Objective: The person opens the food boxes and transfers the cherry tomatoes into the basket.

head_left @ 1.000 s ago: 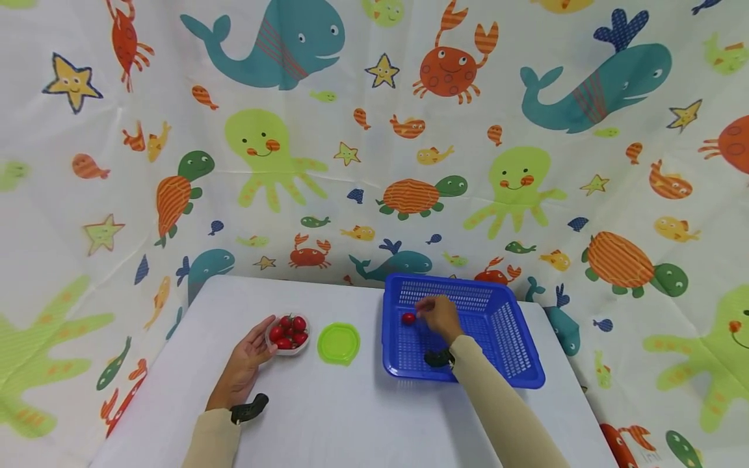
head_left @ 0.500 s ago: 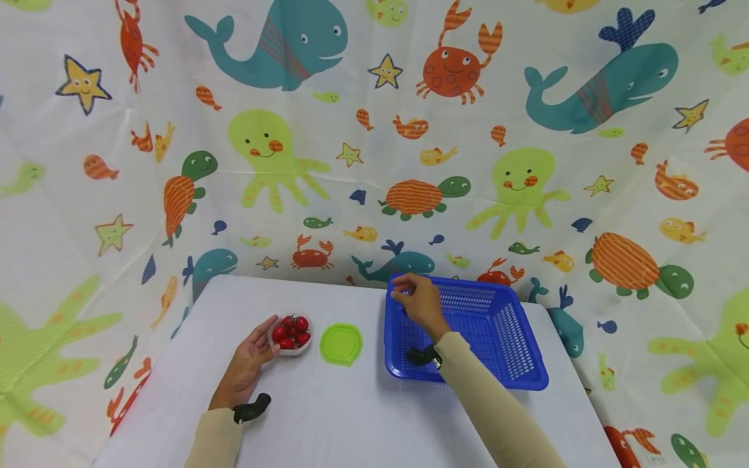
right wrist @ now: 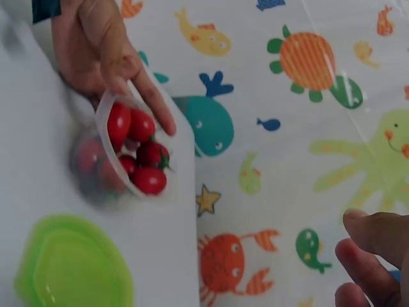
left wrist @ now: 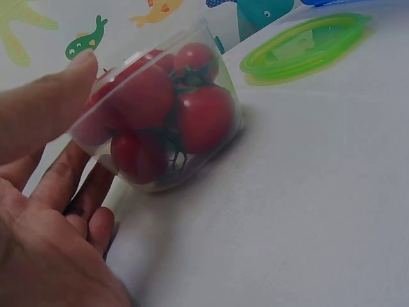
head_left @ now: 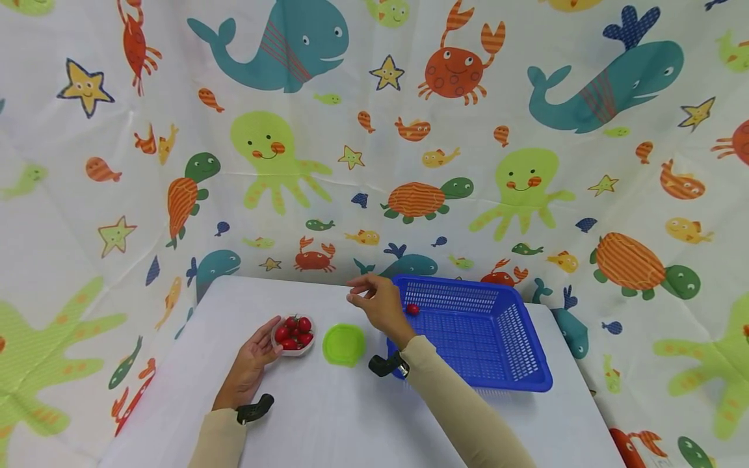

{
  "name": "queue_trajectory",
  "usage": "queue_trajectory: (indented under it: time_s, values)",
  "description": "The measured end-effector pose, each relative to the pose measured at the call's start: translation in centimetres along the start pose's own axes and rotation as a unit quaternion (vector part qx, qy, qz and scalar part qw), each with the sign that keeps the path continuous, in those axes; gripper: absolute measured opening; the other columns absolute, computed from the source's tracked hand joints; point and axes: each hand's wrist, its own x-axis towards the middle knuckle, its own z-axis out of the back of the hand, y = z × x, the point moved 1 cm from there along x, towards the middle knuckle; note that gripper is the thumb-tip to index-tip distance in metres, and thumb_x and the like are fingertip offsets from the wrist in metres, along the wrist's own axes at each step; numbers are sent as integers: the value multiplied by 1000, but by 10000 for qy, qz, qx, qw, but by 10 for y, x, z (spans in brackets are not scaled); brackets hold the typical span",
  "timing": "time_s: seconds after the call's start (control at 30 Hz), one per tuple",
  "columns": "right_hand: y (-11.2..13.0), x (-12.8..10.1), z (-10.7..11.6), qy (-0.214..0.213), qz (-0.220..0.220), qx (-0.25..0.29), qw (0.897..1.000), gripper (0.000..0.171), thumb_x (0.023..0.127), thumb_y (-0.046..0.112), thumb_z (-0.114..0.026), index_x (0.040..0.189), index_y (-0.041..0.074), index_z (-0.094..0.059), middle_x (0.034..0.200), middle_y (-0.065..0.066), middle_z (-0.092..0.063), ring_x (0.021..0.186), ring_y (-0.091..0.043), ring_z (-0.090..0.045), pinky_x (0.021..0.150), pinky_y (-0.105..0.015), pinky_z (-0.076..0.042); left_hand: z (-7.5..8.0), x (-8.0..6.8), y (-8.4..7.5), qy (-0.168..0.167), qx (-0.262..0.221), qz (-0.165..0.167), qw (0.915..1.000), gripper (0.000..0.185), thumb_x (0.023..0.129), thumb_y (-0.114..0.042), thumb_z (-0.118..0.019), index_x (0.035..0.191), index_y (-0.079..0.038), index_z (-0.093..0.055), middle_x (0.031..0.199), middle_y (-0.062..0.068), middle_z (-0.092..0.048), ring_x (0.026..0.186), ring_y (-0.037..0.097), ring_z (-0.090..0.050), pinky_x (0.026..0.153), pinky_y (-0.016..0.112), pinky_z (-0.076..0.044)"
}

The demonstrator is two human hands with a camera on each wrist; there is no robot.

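Left hand (head_left: 248,367) on the white counter (head_left: 328,416), fingers loose and curved around the clear cup of red tomatoes (head_left: 294,334), touching its side. Right hand (head_left: 377,305) up in the air between cup and blue basket (head_left: 474,331), fingers loosely bent, holding nothing. One tomato (head_left: 413,309) inside the basket. Green lid (head_left: 343,344) flat just beside the cup, under the right hand.
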Motion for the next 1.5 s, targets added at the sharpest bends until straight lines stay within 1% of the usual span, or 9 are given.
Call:
queue_trajectory:
  time_s: [0.23, 0.37, 0.5, 0.9, 1.13, 1.23, 1.37, 1.43, 1.5]
  values:
    - [6, 1, -35, 362, -258, 363, 9983, 24, 93, 21, -84, 117, 22, -79, 102, 4, -79, 85, -15, -61, 71, -21, -52, 1, 1, -1, 21, 41, 22, 10000, 75, 106, -8, -64, 170, -17, -26, 181, 7, -15, 168, 35, -9, 107, 6, -45]
    - [3, 3, -55, 472, -278, 350, 9979, 21, 92, 21, -85, 113, 25, -80, 98, 8, -79, 80, -13, -60, 69, -21, -51, 2, 2, -2, 10, 73, 32, 10000, 75, 106, -9, -65, 170, -18, -26, 180, 7, -16, 167, 35, -10, 107, 6, -45]
    - [-1, 3, -72, 480, -386, 328, 9976, 22, 92, 22, -85, 113, 26, -81, 94, 12, -78, 79, -12, -61, 67, -21, -52, 3, 4, -3, -49, 91, 103, 9999, 76, 105, -11, -67, 170, -20, -27, 180, 6, -17, 167, 34, -12, 107, 7, -46]
    - [-11, 1, -114, 446, -657, 217, 9966, 21, 92, 18, -85, 112, 23, -82, 92, 10, -80, 74, -11, -58, 63, -19, -51, 0, 3, -5, -164, 157, 166, 9996, 77, 105, -13, -68, 169, -17, -27, 180, 6, -18, 167, 34, -14, 107, 7, -45]
    - [-14, 0, -130, 513, -562, 53, 9971, 20, 93, 19, -84, 112, 23, -82, 92, 11, -79, 78, -8, -59, 67, -19, -54, -1, 5, -6, -273, 89, 231, 9993, 77, 103, -11, -70, 168, -19, -30, 179, 5, -22, 166, 31, -18, 107, 9, -48]
    - [-15, -1, -136, 532, -539, 21, 9971, 19, 94, 20, -83, 113, 23, -82, 93, 11, -79, 83, -6, -61, 75, -20, -60, -1, 5, -6, -251, 99, 258, 9993, 78, 103, -12, -71, 169, -20, -29, 179, 4, -22, 166, 30, -20, 109, 11, -47]
    - [-16, -4, -144, 561, -526, -97, 9970, 20, 94, 21, -83, 114, 24, -82, 97, 11, -80, 91, -4, -67, 88, -26, -65, -2, 4, -8, -270, 86, 300, 9991, 78, 103, -12, -71, 169, -20, -29, 179, 3, -23, 166, 29, -20, 109, 12, -46]
    - [-15, -4, -147, 580, -472, -212, 9970, 20, 94, 22, -83, 114, 24, -82, 98, 11, -81, 93, -3, -68, 89, -26, -65, -3, 3, -8, -291, 75, 311, 9991, 79, 102, -12, -72, 168, -20, -30, 179, 3, -22, 167, 29, -19, 108, 11, -46]
    - [-15, -5, -150, 597, -388, -379, 9967, 20, 94, 23, -83, 114, 25, -82, 98, 12, -80, 93, -2, -68, 89, -24, -64, -2, 3, -8, -286, 72, 282, 9992, 78, 102, -12, -72, 168, -19, -30, 180, 3, -21, 167, 29, -19, 112, 14, -44]
